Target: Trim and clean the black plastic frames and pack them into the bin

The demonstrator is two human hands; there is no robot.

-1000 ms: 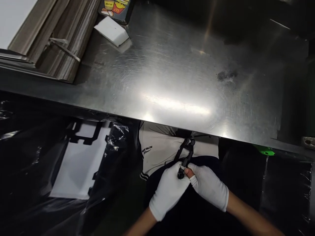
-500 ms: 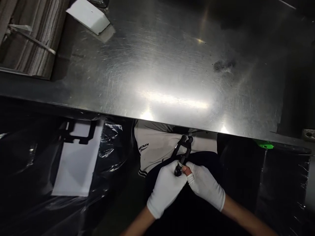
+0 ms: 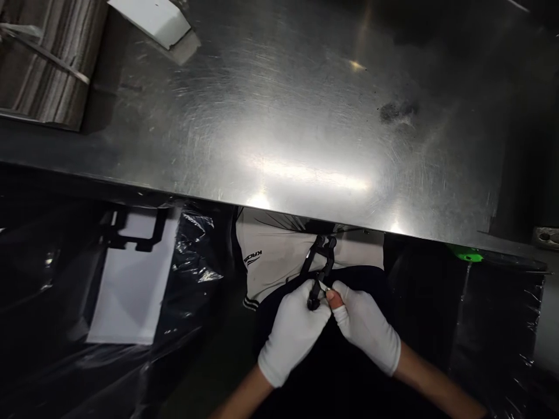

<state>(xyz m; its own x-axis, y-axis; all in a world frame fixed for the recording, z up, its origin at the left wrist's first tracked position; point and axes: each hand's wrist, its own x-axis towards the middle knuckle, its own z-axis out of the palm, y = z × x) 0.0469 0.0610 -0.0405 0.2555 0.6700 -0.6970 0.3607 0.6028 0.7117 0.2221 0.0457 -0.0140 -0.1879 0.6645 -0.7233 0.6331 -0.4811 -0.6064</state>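
My left hand (image 3: 293, 331), in a white glove, is closed round the lower end of a black plastic frame-like part (image 3: 327, 266). The part points away from me over my lap, its two arms ending in rounded tips near the table edge. My right hand (image 3: 367, 327), also gloved but with the thumb tip bare, is closed in a pinch close beside it. A small pale, pointed sliver like a blade (image 3: 324, 286) shows between that thumb and the part. The fingers under it are hidden.
A scratched metal table (image 3: 283, 116) spans the top. On it stand a strapped brown stack (image 3: 56, 70) and a torn white box (image 3: 152, 20). Below left, another black frame (image 3: 135, 243) lies on a white panel (image 3: 126, 297) among dark plastic. A green object (image 3: 469, 256) sits at right.
The view has shifted slightly, so the table items sit further left and higher. My right thumb has moved a little away from the black part, and the pale sliver shows more.
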